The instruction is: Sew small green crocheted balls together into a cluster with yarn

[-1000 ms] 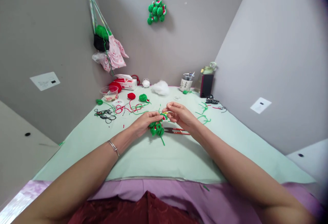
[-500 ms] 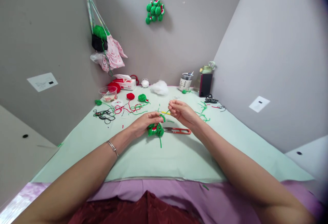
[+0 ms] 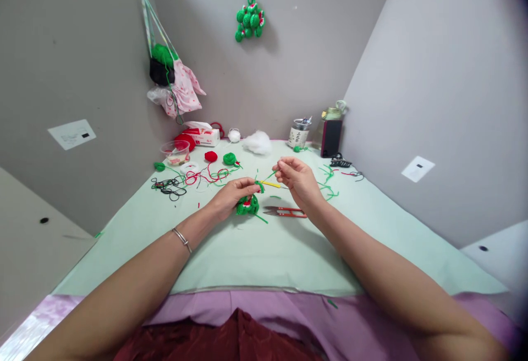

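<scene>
A green crocheted piece (image 3: pixel 246 206) with red and white parts hangs from my left hand (image 3: pixel 234 194), which is closed on its upper edge. My right hand (image 3: pixel 300 181) pinches a strand of green yarn (image 3: pixel 269 175) that runs taut up from the piece. Whether a needle is also between the right fingertips is too small to tell. Behind the strand, a yellow-handled crochet hook (image 3: pixel 271 184) lies on the table. Orange thread snips (image 3: pixel 285 212) rest just below my right hand, their blades pointing left.
Red (image 3: pixel 210 156) and green yarn balls (image 3: pixel 229 158), tangled black cord (image 3: pixel 168 186), and white stuffing (image 3: pixel 257 142) lie on the pale green cloth (image 3: pixel 264 262). Further back stand a tissue box (image 3: pixel 206 137), a pen tin (image 3: pixel 298 133) and a dark upright box (image 3: pixel 331 137). Crocheted green pieces (image 3: pixel 249 18) hang above.
My right hand has moved slightly right, drawing the green strand longer. The crocheted piece has turned in my left hand, and its loose tail now points to the right.
</scene>
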